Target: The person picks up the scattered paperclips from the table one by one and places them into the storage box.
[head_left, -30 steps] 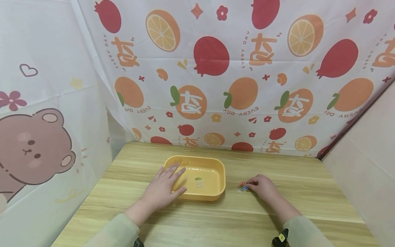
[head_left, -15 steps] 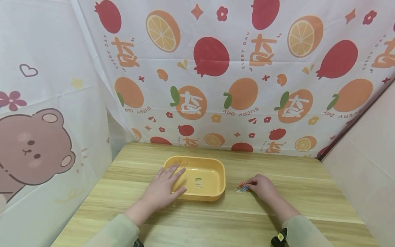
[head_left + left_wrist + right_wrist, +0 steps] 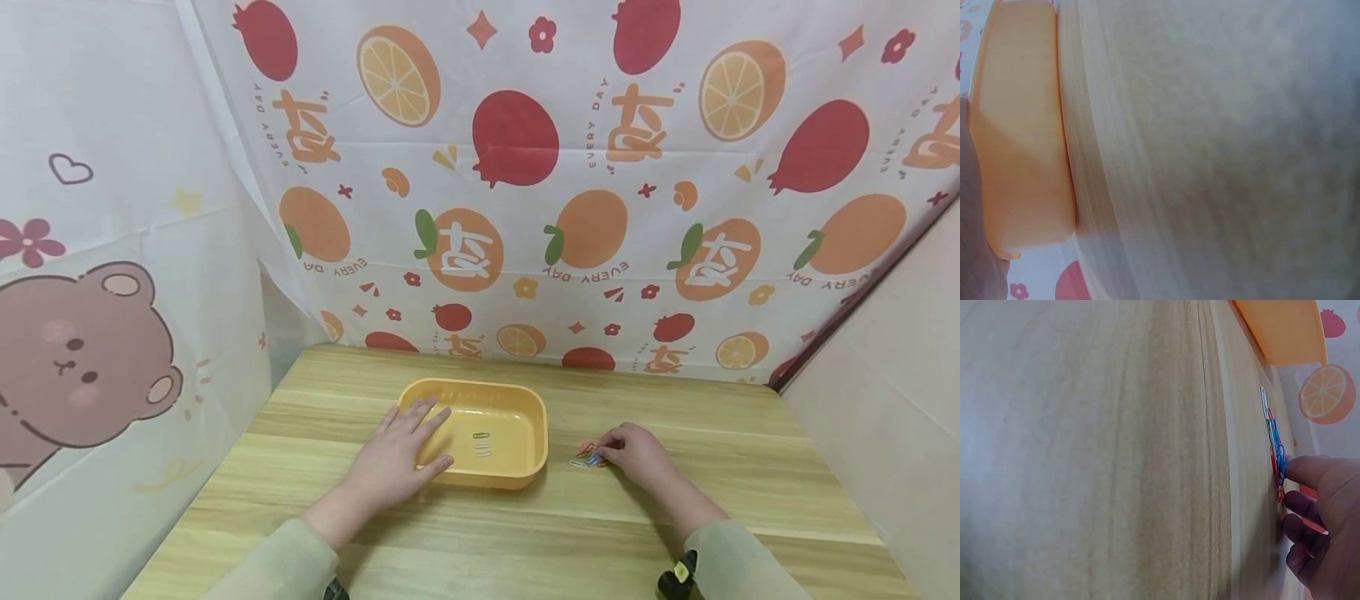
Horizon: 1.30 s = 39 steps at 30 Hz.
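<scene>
Right hand (image 3: 641, 457) reaching into a heap of paper clips (image 3: 587, 450); left hand (image 3: 390, 462) on the yellow tray (image 3: 517, 417).
The right hand's fingers are curled, with a tip against the blue clip (image 3: 1282, 465); whether it pinches that clip I cannot tell; the left hand, fingers spread, rests over the tray's rim and grips nothing visible; the heap lies right under the right fingertips, the tray well to their left, the green clip (image 3: 481, 435) inside it; the step seems to be singling out one clip; the next move likely calls for a narrow pinch and a clean lift; the blue clip's long axis runs roughly towards the tray; the white clip (image 3: 578, 463), just left of the grip, points nearly sideways, one end towards the tray.
</scene>
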Motion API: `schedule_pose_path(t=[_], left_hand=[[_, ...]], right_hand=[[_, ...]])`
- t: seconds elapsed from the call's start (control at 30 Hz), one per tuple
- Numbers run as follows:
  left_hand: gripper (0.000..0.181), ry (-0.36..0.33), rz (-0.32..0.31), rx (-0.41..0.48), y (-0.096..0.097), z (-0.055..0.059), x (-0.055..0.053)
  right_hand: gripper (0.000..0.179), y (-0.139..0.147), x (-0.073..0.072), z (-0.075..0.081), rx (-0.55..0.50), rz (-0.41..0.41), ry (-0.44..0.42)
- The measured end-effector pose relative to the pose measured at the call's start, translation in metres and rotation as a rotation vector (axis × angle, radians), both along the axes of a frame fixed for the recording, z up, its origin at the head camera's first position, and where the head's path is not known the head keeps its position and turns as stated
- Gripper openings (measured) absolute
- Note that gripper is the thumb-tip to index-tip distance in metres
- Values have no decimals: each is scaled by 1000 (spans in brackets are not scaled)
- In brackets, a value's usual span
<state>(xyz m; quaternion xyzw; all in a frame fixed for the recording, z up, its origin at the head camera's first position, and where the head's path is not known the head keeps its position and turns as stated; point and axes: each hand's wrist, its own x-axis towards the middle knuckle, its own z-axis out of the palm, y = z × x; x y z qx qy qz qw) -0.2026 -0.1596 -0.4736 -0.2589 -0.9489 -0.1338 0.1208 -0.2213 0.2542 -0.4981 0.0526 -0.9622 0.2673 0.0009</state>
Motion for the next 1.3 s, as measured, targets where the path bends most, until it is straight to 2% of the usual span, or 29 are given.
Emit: schedule_pose_path(t=[0.43, 1.03, 1.3], left_hand=[[71, 29, -9, -1, -1, -1, -1], [71, 10, -6, -7, -1, -1, -1], [71, 9, -8, -3, -1, -2, -1]], right_hand=[[5, 3, 1, 2, -31, -12, -12], [6, 5, 2, 10, -89, -49, -19], [4, 3, 1, 16, -130, -36, -5]])
